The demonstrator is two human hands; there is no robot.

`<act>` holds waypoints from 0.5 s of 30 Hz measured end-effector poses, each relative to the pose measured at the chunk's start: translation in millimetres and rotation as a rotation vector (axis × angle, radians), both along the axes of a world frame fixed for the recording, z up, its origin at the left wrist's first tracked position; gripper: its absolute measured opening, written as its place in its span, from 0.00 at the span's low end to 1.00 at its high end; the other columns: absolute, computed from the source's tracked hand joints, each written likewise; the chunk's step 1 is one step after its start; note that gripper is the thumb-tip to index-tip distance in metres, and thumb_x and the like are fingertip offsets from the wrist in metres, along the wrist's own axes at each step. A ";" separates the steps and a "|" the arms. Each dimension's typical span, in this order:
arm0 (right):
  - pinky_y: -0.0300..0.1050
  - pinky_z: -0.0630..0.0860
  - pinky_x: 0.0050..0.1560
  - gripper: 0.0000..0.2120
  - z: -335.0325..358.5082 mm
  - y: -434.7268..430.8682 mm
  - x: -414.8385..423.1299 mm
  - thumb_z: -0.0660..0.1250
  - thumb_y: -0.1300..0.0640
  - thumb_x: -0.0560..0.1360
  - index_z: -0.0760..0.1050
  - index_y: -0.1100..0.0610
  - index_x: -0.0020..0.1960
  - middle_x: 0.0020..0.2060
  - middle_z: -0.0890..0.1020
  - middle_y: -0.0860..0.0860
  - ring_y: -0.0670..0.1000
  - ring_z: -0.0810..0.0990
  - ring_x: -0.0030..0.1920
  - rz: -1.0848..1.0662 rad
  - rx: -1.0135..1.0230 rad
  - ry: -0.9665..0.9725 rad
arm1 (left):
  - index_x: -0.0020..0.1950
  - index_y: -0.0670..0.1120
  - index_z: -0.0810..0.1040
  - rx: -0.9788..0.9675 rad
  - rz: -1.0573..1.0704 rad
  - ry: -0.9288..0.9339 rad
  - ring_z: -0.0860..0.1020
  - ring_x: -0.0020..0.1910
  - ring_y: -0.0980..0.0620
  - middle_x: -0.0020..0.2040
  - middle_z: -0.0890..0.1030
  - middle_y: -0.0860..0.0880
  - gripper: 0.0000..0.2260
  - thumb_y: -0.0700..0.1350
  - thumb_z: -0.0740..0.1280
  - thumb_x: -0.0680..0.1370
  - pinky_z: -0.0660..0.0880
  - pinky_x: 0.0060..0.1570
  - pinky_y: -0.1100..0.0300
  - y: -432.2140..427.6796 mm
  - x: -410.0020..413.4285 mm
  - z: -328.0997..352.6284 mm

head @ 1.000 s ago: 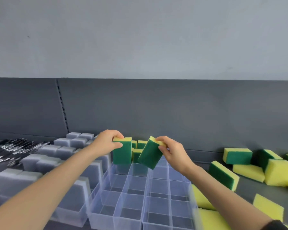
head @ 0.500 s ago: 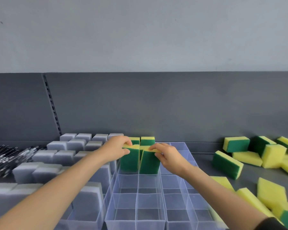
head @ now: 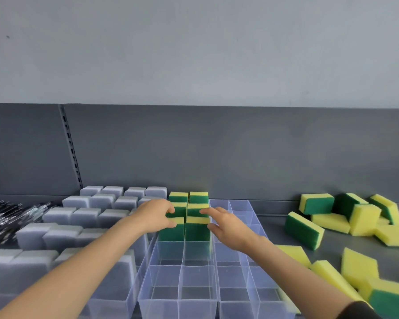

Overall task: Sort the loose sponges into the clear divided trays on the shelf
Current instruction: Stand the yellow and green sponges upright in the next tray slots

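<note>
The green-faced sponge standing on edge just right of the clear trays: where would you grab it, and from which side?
Come from above and pinch the sponge across its thickness, green face against yellow back. It stands on a long edge, its narrow top free, and the right hand is nearest.

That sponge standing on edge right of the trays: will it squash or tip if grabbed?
The upright sponge looks like soft foam, so probably light and squashes under a pinch. It stands on a narrow edge, so a nudge likely topples it. Its green face looks rough, hardly slippery.
</note>
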State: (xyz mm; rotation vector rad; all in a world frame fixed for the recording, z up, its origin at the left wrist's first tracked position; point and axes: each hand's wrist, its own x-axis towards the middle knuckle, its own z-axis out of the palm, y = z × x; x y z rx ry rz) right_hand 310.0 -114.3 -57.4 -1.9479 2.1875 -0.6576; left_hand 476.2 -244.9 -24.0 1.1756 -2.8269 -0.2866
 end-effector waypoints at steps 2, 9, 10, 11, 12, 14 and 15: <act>0.45 0.69 0.63 0.19 1.4 8.5 -8.2 0.55 0.58 0.80 0.61 0.51 0.71 0.67 0.69 0.53 0.54 0.72 0.63 -0.022 -0.022 -0.010 | 0.67 0.48 0.72 0.003 0.009 0.063 0.73 0.65 0.50 0.67 0.74 0.51 0.21 0.52 0.65 0.76 0.70 0.64 0.55 5.1 -2.5 3.8; 0.45 0.70 0.62 0.18 2.0 57.9 -44.5 0.56 0.57 0.80 0.65 0.53 0.69 0.65 0.72 0.52 0.53 0.73 0.62 -0.127 -0.067 -0.022 | 0.65 0.46 0.74 0.036 -0.081 0.241 0.73 0.64 0.50 0.65 0.75 0.49 0.16 0.49 0.63 0.78 0.70 0.63 0.55 50.5 -43.2 4.9; 0.44 0.70 0.61 0.18 1.3 67.2 -50.3 0.56 0.57 0.79 0.66 0.53 0.69 0.64 0.72 0.53 0.53 0.74 0.61 -0.147 -0.078 -0.021 | 0.64 0.46 0.74 0.046 -0.102 0.243 0.73 0.63 0.50 0.65 0.75 0.49 0.16 0.49 0.63 0.78 0.70 0.63 0.56 57.7 -51.9 3.4; 0.44 0.70 0.60 0.17 1.1 77.0 -55.9 0.57 0.57 0.79 0.67 0.53 0.68 0.63 0.73 0.53 0.53 0.75 0.60 -0.172 -0.092 -0.023 | 0.64 0.46 0.74 0.058 -0.128 0.246 0.73 0.63 0.51 0.64 0.76 0.49 0.16 0.49 0.63 0.78 0.70 0.62 0.56 65.1 -61.0 1.8; 0.43 0.70 0.58 0.17 1.4 87.6 -61.3 0.57 0.58 0.79 0.68 0.54 0.67 0.61 0.75 0.53 0.53 0.76 0.58 -0.203 -0.110 -0.027 | 0.64 0.46 0.74 0.071 -0.154 0.248 0.73 0.63 0.51 0.64 0.76 0.49 0.16 0.49 0.63 0.78 0.70 0.62 0.57 72.5 -70.7 0.2; 0.43 0.72 0.57 0.16 1.8 110.8 -72.1 0.58 0.59 0.78 0.70 0.55 0.66 0.59 0.76 0.54 0.53 0.76 0.56 -0.269 -0.145 -0.042 | 0.63 0.45 0.74 0.093 -0.201 0.249 0.74 0.62 0.51 0.64 0.76 0.49 0.16 0.48 0.63 0.78 0.69 0.61 0.59 88.5 -90.6 -2.6; 0.43 0.72 0.57 0.16 2.0 121.1 -76.6 0.58 0.59 0.78 0.70 0.55 0.66 0.59 0.76 0.53 0.53 0.76 0.57 -0.293 -0.156 -0.050 | 0.63 0.45 0.75 0.105 -0.222 0.249 0.74 0.62 0.51 0.64 0.76 0.49 0.16 0.48 0.63 0.77 0.69 0.61 0.60 94.9 -99.2 -4.4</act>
